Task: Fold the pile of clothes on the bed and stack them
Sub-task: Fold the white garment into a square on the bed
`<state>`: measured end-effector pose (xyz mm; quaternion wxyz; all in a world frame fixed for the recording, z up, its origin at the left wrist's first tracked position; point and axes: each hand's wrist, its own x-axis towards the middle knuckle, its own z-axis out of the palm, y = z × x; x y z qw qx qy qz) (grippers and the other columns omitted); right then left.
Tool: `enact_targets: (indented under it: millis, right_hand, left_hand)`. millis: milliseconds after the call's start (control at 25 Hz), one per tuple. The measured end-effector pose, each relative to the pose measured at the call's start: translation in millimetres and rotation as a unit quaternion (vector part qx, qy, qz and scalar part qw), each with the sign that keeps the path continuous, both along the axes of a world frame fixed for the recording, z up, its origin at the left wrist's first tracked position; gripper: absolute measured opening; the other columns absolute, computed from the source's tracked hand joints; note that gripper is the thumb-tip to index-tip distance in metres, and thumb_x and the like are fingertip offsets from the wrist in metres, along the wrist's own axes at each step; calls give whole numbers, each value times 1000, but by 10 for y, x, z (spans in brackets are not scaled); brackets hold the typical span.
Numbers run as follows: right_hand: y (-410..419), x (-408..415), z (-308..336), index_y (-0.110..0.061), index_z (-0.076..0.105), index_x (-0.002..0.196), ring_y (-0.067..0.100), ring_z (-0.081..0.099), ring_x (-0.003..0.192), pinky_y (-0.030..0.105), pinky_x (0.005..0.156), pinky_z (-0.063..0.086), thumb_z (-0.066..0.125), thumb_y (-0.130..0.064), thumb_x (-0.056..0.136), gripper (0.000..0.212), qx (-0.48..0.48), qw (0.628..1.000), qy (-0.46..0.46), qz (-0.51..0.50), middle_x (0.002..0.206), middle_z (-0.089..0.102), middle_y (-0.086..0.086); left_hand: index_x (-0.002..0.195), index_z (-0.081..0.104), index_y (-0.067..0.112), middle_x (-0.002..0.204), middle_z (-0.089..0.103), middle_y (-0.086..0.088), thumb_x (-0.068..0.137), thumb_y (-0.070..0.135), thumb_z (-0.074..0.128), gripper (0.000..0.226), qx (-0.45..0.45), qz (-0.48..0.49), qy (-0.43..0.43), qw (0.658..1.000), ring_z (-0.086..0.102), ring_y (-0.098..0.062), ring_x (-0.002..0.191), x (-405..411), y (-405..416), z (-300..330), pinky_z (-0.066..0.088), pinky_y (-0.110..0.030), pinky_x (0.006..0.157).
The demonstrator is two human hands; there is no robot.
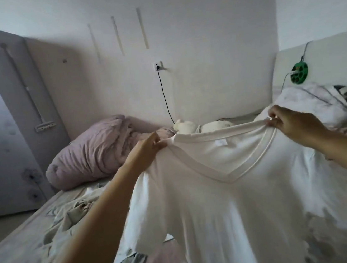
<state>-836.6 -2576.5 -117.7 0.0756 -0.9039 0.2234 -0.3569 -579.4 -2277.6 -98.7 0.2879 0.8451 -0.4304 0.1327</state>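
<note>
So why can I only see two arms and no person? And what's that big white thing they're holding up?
The camera sits on the person's head and looks forward and down, so you see what they see: just their own arms reaching out. There is only this one picture, from that head camera.

The left hand and the right hand each pinch a shoulder of a white V-neck T-shirt, holding it up and spread out in the air over the bed. The person is folding clothes, and this shirt is not folded yet.

On the bed, to the left, lies a crumpled pale green garment. Behind it sits a bundled pink quilt, and on the far right a heap of light bedding. A black cable hangs from a wall socket.
</note>
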Motion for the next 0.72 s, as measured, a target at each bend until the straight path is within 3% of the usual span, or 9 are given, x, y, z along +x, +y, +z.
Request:
enact_targets:
  millis: [160, 240, 320, 440, 520, 600, 720]
  right_hand:
    - [-521, 770, -1184, -12, 52, 113, 31, 62, 99, 33, 71, 40, 54, -37, 93, 32, 26, 994, 97, -41, 119, 61, 8]
    - [-783, 1167, -1790, -4, 58, 101, 37, 64, 85, 40, 63, 49, 66, -33, 85, 34, -23, 991, 123, -48, 102, 63, 18]
    - [-996, 1504, -2329, -1, 58, 80, 38, 62, 61, 39, 42, 46, 79, -27, 72, 34, -58, 988, 142, -37, 79, 59, 19]
    - [-1256, 1884, -2855, -6, 57, 75, 34, 61, 52, 31, 34, 40, 85, -32, 62, 41, -55, 979, 195, -30, 67, 56, 14]
    - [-1453, 2132, -3117, -6, 57, 72, 32, 60, 49, 30, 31, 39, 87, -39, 53, 47, -68, 974, 211, -41, 61, 56, 13]
    - [-1621, 2307, -3281, -4, 59, 75, 34, 63, 59, 35, 38, 44, 83, -43, 57, 49, -64, 974, 211, -54, 66, 59, 16]
    - [-1787, 2464, -3474, -6, 56, 95, 36, 62, 88, 42, 59, 47, 70, -47, 74, 48, 12, 984, 163, -66, 93, 60, 17]
  left_hand:
    - [95, 50, 12, 86, 60, -15, 93, 38, 54, 27, 32, 51, 92, 994, 60, -34, 85, 589, -582, -1250, 44, -38, 71]
    - [102, 53, 9, 98, 64, -18, 94, 37, 53, 29, 68, 70, 102, 990, 60, -34, 92, 866, -883, -1851, 41, -37, 74]
    - [102, 53, 11, 104, 63, -15, 95, 38, 51, 27, 96, 91, 123, 983, 59, -31, 96, 1118, -1135, -2299, 38, -35, 74]
    - [91, 48, 15, 98, 61, -17, 95, 37, 51, 22, 115, 110, 145, 976, 56, -30, 88, 1474, -1373, -2719, 34, -33, 71]
    - [88, 46, 19, 95, 61, -14, 94, 41, 51, 24, 151, 113, 138, 972, 57, -30, 88, 1735, -1529, -2979, 40, -35, 75]
    - [87, 45, 19, 99, 63, -14, 94, 44, 49, 27, 182, 128, 124, 967, 58, -32, 91, 1962, -1644, -3183, 44, -39, 78]
    - [96, 50, 15, 104, 63, -15, 94, 48, 46, 33, 195, 129, 68, 970, 60, -35, 95, 2104, -1767, -3428, 40, -40, 73]
